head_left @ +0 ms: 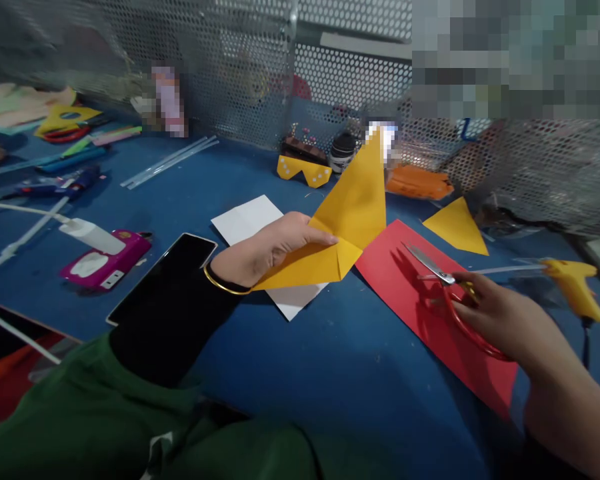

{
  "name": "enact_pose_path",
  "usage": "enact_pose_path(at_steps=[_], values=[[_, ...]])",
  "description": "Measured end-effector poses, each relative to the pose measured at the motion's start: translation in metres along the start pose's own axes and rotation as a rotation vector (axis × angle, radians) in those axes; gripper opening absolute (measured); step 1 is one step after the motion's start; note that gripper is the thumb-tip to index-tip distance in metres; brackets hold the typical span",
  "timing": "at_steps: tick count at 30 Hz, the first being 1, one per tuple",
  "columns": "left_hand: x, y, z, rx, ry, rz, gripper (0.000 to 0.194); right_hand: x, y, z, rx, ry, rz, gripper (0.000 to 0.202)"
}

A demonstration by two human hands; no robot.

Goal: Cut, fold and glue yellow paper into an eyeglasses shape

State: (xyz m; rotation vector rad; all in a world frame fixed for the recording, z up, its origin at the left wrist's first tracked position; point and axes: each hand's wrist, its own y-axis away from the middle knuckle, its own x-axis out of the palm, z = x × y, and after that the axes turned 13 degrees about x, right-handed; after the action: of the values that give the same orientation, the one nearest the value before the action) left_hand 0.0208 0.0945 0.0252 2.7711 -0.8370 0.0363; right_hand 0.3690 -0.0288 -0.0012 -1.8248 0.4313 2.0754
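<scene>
A folded yellow paper (357, 200) is pinched in my left hand (285, 247), its thumb lying on top near the crease; one part of the paper points up and another spreads toward my wrist. Beneath it a white sheet (250, 220) lies on the blue table (300, 373). My right hand (505, 320) grips red-handled scissors (430, 263), whose blades point up and left over a red sheet (400, 280). The blades are apart from the yellow paper.
Left of my left forearm lie a black phone (165, 277) and a magenta power strip (105, 260) with a white plug. A yellow glue gun (575, 283) is at the right. Near the mesh partition (230, 87) are a yellow paper mask (304, 172) and an orange packet (419, 182).
</scene>
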Motion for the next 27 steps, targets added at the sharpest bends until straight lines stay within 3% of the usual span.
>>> enact_pose_path(at_steps=[3, 8, 16, 22, 24, 27], values=[[0.005, 0.004, -0.004, -0.011, -0.066, -0.016, 0.027, 0.000, -0.001, 0.009, 0.093, 0.077, 0.049, 0.051], [0.007, 0.004, -0.006, 0.002, -0.069, -0.009, 0.029, 0.009, 0.015, 0.032, 0.041, -0.170, 0.047, 0.050], [0.011, 0.004, -0.005, 0.000, -0.130, -0.004, 0.035, 0.021, 0.035, 0.074, 0.150, 0.104, -0.113, 0.051], [0.016, 0.013, -0.008, -0.002, -0.062, 0.071, 0.031, 0.024, 0.037, 0.074, 0.009, 0.123, -0.125, 0.037], [0.017, 0.015, -0.009, -0.001, -0.044, 0.067, 0.029, 0.019, 0.040, 0.068, -0.090, 0.063, -0.252, 0.039], [0.018, 0.019, -0.010, 0.028, -0.050, 0.070, 0.025, 0.007, 0.048, 0.056, -0.175, -0.159, -0.703, 0.071]])
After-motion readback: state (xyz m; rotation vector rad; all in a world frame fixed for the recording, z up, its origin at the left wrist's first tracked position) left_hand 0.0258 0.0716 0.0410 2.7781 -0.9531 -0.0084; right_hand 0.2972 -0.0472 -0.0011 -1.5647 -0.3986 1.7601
